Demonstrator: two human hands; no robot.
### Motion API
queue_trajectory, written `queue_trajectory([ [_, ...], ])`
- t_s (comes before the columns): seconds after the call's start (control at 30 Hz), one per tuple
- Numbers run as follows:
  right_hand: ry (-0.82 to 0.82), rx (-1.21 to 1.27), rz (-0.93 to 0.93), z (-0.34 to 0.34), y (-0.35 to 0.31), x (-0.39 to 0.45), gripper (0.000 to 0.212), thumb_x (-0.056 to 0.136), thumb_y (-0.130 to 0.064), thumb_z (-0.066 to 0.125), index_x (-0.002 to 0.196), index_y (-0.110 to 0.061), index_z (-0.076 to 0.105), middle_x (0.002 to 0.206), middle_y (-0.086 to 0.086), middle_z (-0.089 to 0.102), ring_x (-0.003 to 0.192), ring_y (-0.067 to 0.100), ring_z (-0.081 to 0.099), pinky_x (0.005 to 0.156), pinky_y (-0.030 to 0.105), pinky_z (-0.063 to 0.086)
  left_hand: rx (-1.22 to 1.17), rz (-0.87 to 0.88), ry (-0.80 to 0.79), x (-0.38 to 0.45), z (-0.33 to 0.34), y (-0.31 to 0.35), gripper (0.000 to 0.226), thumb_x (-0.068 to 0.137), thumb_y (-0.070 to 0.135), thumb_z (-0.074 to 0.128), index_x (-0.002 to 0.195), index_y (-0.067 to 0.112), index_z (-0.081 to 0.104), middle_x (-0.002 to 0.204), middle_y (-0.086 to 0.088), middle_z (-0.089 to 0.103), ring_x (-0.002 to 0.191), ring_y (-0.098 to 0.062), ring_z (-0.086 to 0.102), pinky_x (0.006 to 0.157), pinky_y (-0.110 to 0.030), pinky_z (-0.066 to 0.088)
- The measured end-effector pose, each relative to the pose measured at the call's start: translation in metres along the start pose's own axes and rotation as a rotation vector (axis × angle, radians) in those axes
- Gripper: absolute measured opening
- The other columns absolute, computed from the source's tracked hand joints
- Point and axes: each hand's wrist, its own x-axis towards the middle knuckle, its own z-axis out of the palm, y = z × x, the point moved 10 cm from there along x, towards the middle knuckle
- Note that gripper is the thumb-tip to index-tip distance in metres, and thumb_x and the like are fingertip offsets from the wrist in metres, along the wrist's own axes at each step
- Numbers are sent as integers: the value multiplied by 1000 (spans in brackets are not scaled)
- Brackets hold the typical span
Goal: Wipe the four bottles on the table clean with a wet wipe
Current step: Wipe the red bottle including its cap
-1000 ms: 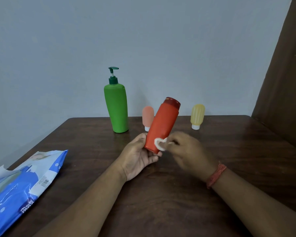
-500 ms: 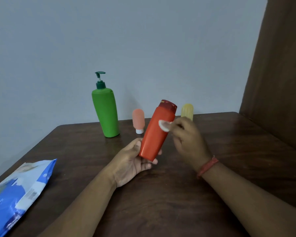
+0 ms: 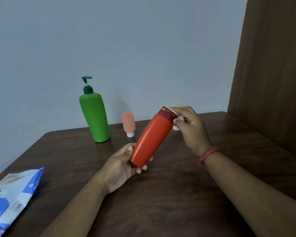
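Now the right hand (image 3: 191, 127), pinching the small white wet wipe (image 3: 179, 118), has climbed from base to dark-red cap (image 3: 167, 114) of the tilted orange-red plastic bottle (image 3: 152, 139); left hand (image 3: 123, 165) grips its base, so this bottle's wipe looks nearly finished.

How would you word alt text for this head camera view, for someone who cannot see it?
A person's left hand holds a tilted red bottle by its base above a dark wooden table, while the right hand presses a white wet wipe to its cap. Behind stand a green pump bottle, a small pink bottle and a mostly hidden yellow one; a blue wipes pack lies left.
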Motion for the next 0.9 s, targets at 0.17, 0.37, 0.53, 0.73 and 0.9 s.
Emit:
queue_trajectory([
  [0.17, -5, -67, -53, 5, -8, -1, 28, 91, -20, 64, 118, -16, 72, 111, -3, 58, 105, 10, 61, 87, 29, 54, 130, 69, 41, -4, 1, 8, 84, 80, 75, 59, 134, 12, 53, 109, -19, 70, 74, -17, 59, 63, -27, 46],
  [0.37, 25, -251, -170, 8, -36, -5, 31, 91, -6, 65, 120, -17, 70, 110, -8, 58, 106, 0, 57, 85, 7, 45, 489, 92, 153, -5, -8, 16, 47, 88, 39, 74, 129, 29, 52, 94, -8, 70, 72, -6, 62, 66, -20, 49],
  [0.53, -134, -357, -313, 22, -52, -7, 48, 92, -3, 61, 134, -27, 63, 124, -11, 58, 121, 12, 54, 102, 25, 47, 567, 117, 158, -9, -10, 23, 38, 93, 27, 68, 128, 29, 52, 85, -2, 65, 68, -2, 60, 65, -13, 47],
  [0.73, -47, -293, -243, 13, -39, -12, 43, 86, 2, 71, 123, -19, 70, 113, -9, 65, 111, -12, 54, 89, 3, 41, 541, 103, 156, -9, -14, 21, 35, 92, 28, 69, 124, 28, 55, 91, -6, 65, 73, -9, 60, 67, -16, 48],
  [0.9, 95, -350, -218, 0, -27, -11, 19, 84, -8, 77, 99, -15, 70, 97, -4, 63, 93, -4, 57, 77, 9, 46, 494, 95, 141, -6, -17, 18, 47, 84, 40, 71, 127, 30, 55, 107, -16, 67, 77, -14, 61, 78, -30, 48],
])
